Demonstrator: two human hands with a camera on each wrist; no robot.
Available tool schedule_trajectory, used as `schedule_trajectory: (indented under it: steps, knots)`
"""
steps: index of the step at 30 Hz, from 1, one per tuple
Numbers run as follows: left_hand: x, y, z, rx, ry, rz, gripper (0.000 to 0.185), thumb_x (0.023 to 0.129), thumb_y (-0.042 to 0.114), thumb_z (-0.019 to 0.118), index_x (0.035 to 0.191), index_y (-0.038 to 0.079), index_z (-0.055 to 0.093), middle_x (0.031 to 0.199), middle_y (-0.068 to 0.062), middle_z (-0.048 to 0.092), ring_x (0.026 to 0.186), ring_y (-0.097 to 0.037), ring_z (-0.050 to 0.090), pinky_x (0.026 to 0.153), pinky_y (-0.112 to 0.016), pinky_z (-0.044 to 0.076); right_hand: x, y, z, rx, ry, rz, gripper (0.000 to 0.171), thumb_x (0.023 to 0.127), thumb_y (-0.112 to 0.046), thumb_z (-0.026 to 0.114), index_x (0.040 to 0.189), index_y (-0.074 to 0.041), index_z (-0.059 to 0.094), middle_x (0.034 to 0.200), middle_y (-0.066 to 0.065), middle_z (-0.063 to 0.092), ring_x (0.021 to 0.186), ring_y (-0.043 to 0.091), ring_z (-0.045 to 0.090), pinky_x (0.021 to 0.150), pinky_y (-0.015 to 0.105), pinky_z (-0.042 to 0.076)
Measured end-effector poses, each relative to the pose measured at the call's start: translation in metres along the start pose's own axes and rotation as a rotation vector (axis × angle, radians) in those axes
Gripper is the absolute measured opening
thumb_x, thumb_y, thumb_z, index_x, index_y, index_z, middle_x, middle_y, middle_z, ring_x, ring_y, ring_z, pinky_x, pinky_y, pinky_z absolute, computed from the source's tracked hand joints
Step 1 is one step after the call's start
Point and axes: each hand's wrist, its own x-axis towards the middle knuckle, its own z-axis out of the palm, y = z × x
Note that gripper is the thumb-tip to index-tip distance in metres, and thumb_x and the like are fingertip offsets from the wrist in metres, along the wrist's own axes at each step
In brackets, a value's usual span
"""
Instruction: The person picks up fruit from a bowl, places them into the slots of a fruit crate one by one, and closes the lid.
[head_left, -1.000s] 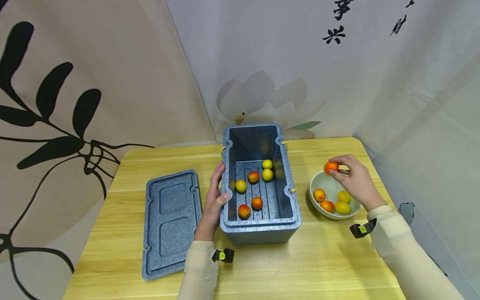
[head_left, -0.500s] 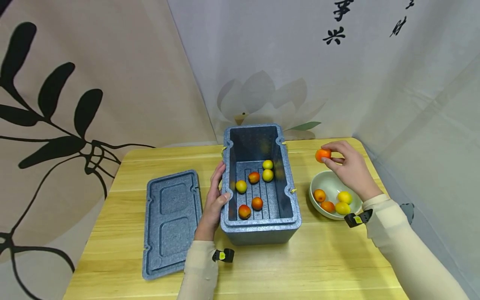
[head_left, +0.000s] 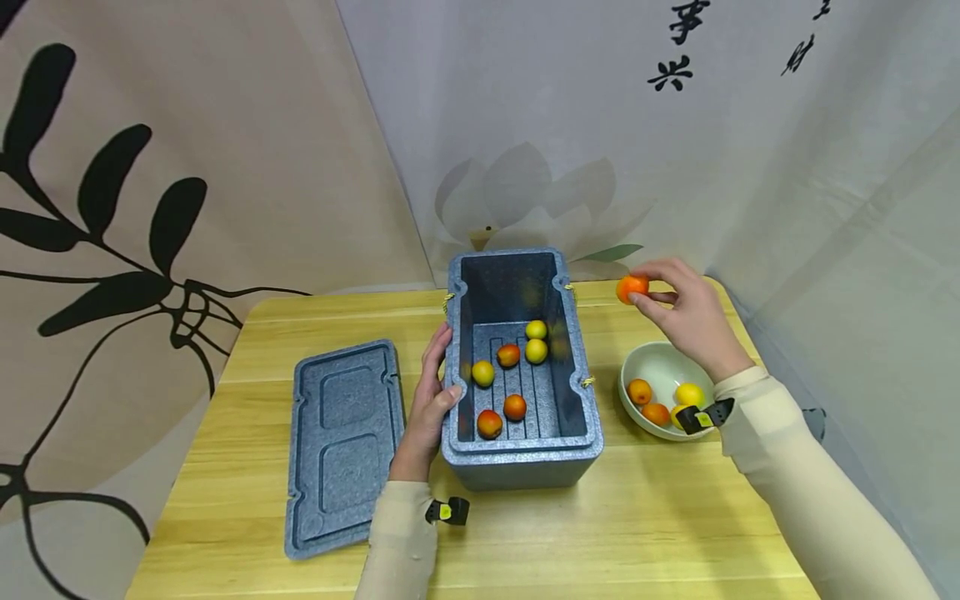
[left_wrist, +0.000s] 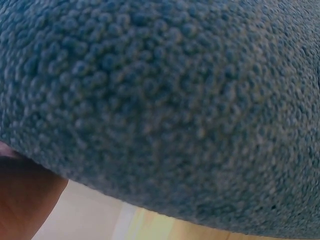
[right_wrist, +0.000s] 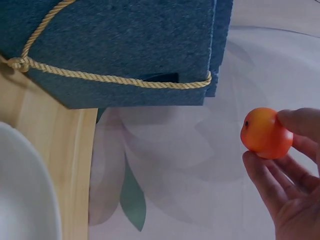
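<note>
- Right hand (head_left: pixel 688 312) pinches an orange-red fruit (head_left: pixel 632 290) at two o'clock from the box (head_left: pixel 522 473); a light pinch should suffice.
- Left hand (head_left: pixel 430 404) lies unclenched against its eight o'clock side; gentle pressure should stop slipping.
- Clearing the rim generously, then releasing low, would likely limit rolling.

Lid (head_left: pixel 345 450) left of box (head_left: pixel 522 468) on table (head_left: pixel 622 533), bowl (head_left: pixel 654 363) right of box, fruits (head_left: pixel 508 356) in both, cloth (head_left: pixel 300 167) behind
</note>
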Motion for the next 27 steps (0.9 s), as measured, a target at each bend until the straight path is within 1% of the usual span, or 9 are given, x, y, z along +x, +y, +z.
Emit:
schedule_trajectory:
  steps: [8, 17, 22, 27]
  knots:
    - [0.000, 0.000, 0.000, 0.006, 0.003, -0.002, 0.077, 0.084, 0.026, 0.052, 0.156, 0.017, 0.029, 0.162, 0.005, 0.015, 0.144, -0.020, 0.014, 0.104, -0.067, 0.024, 0.011, -0.014, 0.000, 0.011, -0.010, -0.032, 0.030, 0.090, -0.010, 0.070, 0.119, -0.009, 0.068, 0.118, 0.001, 0.059, 0.106, 0.015, 0.054, 0.084, 0.016, 0.048]
    - [-0.001, -0.001, -0.001, 0.006, -0.018, 0.028, 0.076, 0.084, 0.023, 0.050, 0.156, 0.011, 0.027, 0.162, 0.000, 0.014, 0.145, -0.022, 0.012, 0.104, -0.069, 0.021, 0.022, -0.023, 0.007, 0.046, -0.009, -0.067, 0.033, 0.090, -0.009, 0.069, 0.123, -0.002, 0.065, 0.118, 0.005, 0.059, 0.107, 0.018, 0.055, 0.084, 0.017, 0.048]
    - [-0.001, -0.001, -0.001, 0.005, -0.013, 0.028, 0.076, 0.085, 0.023, 0.051, 0.156, 0.012, 0.027, 0.162, 0.000, 0.014, 0.145, -0.023, 0.012, 0.104, -0.069, 0.022, 0.028, -0.028, 0.013, 0.055, -0.016, -0.097, 0.033, 0.091, -0.011, 0.069, 0.123, -0.003, 0.065, 0.117, 0.005, 0.059, 0.106, 0.018, 0.056, 0.085, 0.019, 0.049]
    - [-0.001, 0.000, 0.000, 0.022, -0.008, 0.017, 0.076, 0.085, 0.024, 0.051, 0.156, 0.014, 0.027, 0.162, 0.002, 0.015, 0.145, -0.022, 0.013, 0.107, -0.064, 0.022, 0.033, -0.033, 0.019, 0.065, -0.023, -0.131, 0.032, 0.091, -0.011, 0.069, 0.122, -0.002, 0.066, 0.116, 0.004, 0.059, 0.106, 0.017, 0.056, 0.085, 0.020, 0.049]
